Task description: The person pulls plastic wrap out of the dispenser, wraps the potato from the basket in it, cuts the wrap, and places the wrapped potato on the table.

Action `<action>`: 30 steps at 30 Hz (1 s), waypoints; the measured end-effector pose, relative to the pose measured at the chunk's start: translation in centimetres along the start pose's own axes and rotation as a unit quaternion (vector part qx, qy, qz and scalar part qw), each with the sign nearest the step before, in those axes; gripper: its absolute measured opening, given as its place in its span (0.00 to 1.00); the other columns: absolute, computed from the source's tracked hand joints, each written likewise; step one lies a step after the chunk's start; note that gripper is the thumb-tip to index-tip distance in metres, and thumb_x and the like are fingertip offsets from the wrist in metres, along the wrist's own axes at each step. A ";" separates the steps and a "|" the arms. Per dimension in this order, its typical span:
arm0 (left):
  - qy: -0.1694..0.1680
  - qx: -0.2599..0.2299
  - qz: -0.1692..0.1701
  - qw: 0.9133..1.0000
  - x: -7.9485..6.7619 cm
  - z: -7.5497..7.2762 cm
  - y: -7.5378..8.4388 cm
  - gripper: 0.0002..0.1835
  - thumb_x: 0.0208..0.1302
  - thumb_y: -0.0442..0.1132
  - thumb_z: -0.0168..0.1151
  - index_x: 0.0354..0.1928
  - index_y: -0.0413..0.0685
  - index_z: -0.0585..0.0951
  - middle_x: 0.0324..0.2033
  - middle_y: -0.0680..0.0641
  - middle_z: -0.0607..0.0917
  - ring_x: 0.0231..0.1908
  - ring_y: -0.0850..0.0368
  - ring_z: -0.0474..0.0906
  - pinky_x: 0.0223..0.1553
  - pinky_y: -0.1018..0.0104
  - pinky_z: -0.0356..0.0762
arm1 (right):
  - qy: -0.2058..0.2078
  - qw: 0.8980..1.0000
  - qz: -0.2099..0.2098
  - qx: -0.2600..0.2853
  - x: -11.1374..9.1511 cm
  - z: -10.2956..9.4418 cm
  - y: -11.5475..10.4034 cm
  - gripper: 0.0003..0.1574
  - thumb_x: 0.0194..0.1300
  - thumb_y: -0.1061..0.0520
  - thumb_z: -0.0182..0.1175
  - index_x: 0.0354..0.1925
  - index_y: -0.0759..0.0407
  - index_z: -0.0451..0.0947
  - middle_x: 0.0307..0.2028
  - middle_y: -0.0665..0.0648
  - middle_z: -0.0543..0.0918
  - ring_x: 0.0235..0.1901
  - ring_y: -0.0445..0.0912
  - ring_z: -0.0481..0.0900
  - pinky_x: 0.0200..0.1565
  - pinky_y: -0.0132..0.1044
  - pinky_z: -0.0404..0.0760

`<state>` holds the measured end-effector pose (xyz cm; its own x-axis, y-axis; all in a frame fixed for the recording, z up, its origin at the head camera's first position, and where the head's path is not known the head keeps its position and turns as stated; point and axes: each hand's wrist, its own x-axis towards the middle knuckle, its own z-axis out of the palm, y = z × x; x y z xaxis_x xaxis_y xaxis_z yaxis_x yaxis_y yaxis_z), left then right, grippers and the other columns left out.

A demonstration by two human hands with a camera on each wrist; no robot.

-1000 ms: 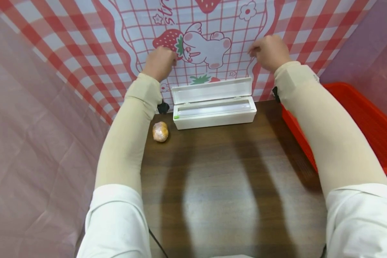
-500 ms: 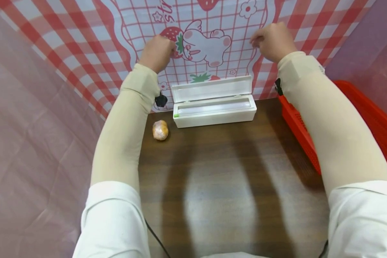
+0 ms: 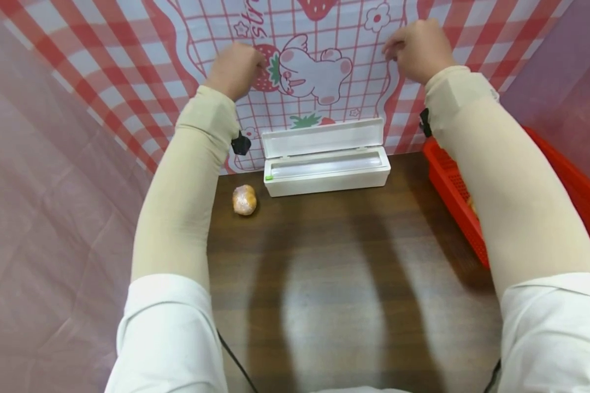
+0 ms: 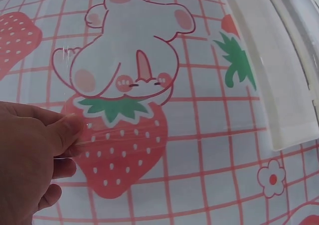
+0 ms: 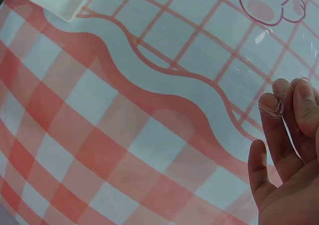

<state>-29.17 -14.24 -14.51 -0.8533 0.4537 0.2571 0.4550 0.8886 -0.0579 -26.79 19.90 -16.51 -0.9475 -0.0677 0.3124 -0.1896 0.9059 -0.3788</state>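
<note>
Clear plastic wrap stretches between my two hands, showing only as faint creases and glints. My left hand pinches one side of it between thumb and curled fingers, beyond the dispenser's left end. At the right side, my right hand pinches the film's other edge, bunched at the fingertips in the right wrist view. Below the hands, the white plastic wrap dispenser stands on the table with its long lid raised. A roll of film lies inside it.
A small orange-and-pale round item wrapped in film sits left of the dispenser on the dark wooden table. A red plastic basket stands at the right, partly behind my right arm. A red-checked strawberry cloth lies behind the dispenser.
Both hands have risen farther up the view, away from the dispenser. The left has also shifted left and the right slightly right. The dispenser and wrapped item stay in place.
</note>
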 end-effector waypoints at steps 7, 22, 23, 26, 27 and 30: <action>0.021 0.005 0.003 1.000 0.1 -1.2 -0.1 0.12 0.75 0.31 0.55 0.53 0.36 0.84 0.51 0.36 0.85 0.51 0.41 0.82 0.54 0.53 0.80 | 0.010 1.000 0.000 -0.001 0.2 -1.1 -0.6 0.25 0.80 0.58 0.41 0.63 0.63 0.78 0.59 0.64 0.81 0.58 0.58 0.76 0.63 0.51 0.73; 0.040 0.022 -0.009 0.999 0.4 -2.6 0.2 0.14 0.75 0.30 0.52 0.55 0.37 0.83 0.53 0.36 0.85 0.53 0.42 0.81 0.56 0.53 0.78 | 0.023 1.000 0.000 0.011 0.1 -2.6 -1.2 0.25 0.80 0.55 0.43 0.63 0.62 0.78 0.64 0.63 0.76 0.61 0.58 0.72 0.66 0.49 0.70; 0.041 0.023 -0.009 0.999 0.4 -2.6 0.2 0.13 0.75 0.31 0.53 0.55 0.37 0.83 0.53 0.36 0.85 0.53 0.42 0.81 0.56 0.53 0.78 | 0.022 1.000 -0.001 0.012 0.1 -2.6 -1.2 0.24 0.80 0.55 0.43 0.63 0.62 0.78 0.64 0.63 0.76 0.61 0.58 0.72 0.66 0.48 0.70; 0.036 0.019 -0.014 0.999 0.3 -2.9 0.2 0.13 0.75 0.31 0.54 0.55 0.37 0.83 0.53 0.37 0.84 0.53 0.43 0.81 0.56 0.53 0.78 | 0.022 1.000 0.000 0.018 0.2 -2.8 -1.4 0.24 0.80 0.55 0.43 0.63 0.62 0.78 0.64 0.62 0.76 0.61 0.56 0.72 0.66 0.47 0.70; 0.035 0.018 -0.017 0.999 0.3 -3.1 0.3 0.13 0.75 0.31 0.54 0.55 0.37 0.83 0.53 0.37 0.84 0.53 0.43 0.81 0.56 0.54 0.78 | 0.023 1.000 -0.002 0.019 0.2 -2.9 -1.4 0.24 0.80 0.55 0.43 0.63 0.62 0.78 0.64 0.62 0.76 0.60 0.56 0.71 0.66 0.46 0.70; 0.038 0.017 -0.022 0.999 0.0 -3.6 0.3 0.14 0.76 0.32 0.53 0.56 0.38 0.82 0.54 0.38 0.84 0.53 0.44 0.81 0.56 0.54 0.78 | 0.027 0.999 -0.004 0.027 0.2 -3.3 -1.5 0.25 0.80 0.55 0.42 0.64 0.59 0.78 0.66 0.60 0.75 0.61 0.55 0.72 0.67 0.43 0.69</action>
<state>-28.13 -14.15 -11.04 -0.8493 0.4097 0.3329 0.4081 0.9096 -0.0784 -25.80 19.87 -12.98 -0.9311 -0.0500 0.3613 -0.2112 0.8816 -0.4221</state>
